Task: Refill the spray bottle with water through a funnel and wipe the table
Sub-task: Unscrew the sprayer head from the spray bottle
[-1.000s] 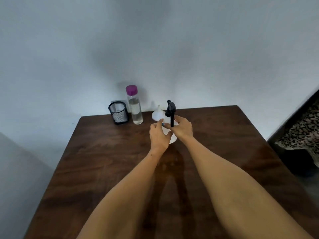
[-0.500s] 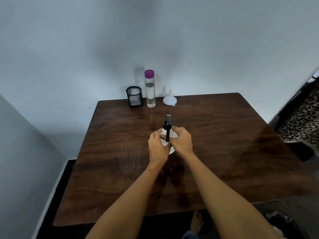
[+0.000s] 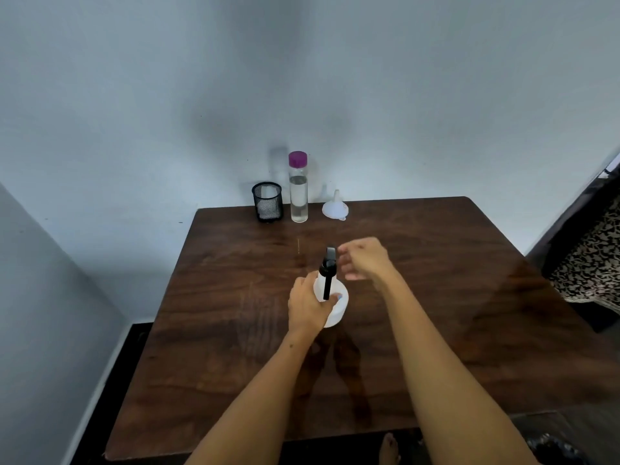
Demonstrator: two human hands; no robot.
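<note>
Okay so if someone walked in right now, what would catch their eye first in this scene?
Probably the white spray bottle with its black trigger head, standing mid-table in the left hand, while the right hand hangs open beside the trigger. Next, the row along the table's far edge by the wall: a black mesh cup, a clear water bottle with a purple cap, and a white funnel resting mouth-down.

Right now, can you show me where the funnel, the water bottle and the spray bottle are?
funnel (image 3: 334, 207): head view, on its white cone.
water bottle (image 3: 298, 197): head view, on its clear body.
spray bottle (image 3: 339, 305): head view, on its white body.
</note>
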